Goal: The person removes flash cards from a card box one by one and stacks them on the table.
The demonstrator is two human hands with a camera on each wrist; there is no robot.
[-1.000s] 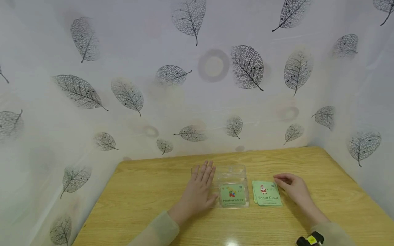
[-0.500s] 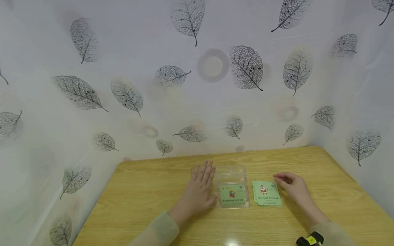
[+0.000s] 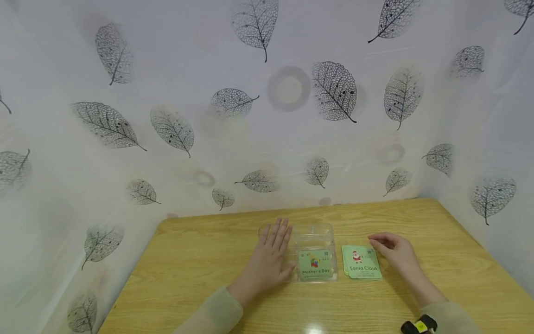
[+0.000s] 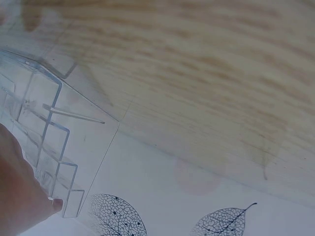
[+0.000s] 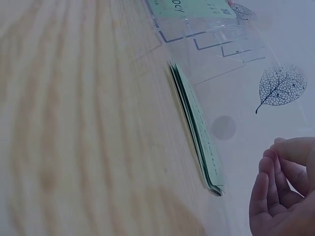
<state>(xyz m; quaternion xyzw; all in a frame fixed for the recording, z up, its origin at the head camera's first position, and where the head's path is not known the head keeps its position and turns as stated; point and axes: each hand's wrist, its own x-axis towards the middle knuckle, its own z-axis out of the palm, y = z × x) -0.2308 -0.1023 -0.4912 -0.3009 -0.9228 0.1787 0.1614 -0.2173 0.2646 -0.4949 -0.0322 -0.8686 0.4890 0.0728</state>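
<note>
My left hand (image 3: pixel 269 262) lies with straight fingers over the left part of a clear tiered plastic stand (image 3: pixel 314 240); in the left wrist view the same hand (image 4: pixel 22 191) is against its stepped walls. A green "Mother's Day" card (image 3: pixel 315 272) sits in the stand's front right slot. To the right lies a small stack of green cards (image 3: pixel 362 273), "Santa Claus" on top. My right hand (image 3: pixel 396 253) is at the stack's far right corner. The right wrist view shows its fingers (image 5: pixel 260 194) loosely curled, thumb near the index fingertip, apart from the cards and holding nothing visible.
A wooden table (image 3: pixel 187 260) carries everything. White sheeting (image 3: pixel 267 139) printed with dark leaves stands behind it and at both sides. A black device with a yellow label (image 3: pixel 420 326) is at the right wrist.
My right hand has shifted very slightly left, toward the card stack. The left hand, stand and cards have not visibly moved.
</note>
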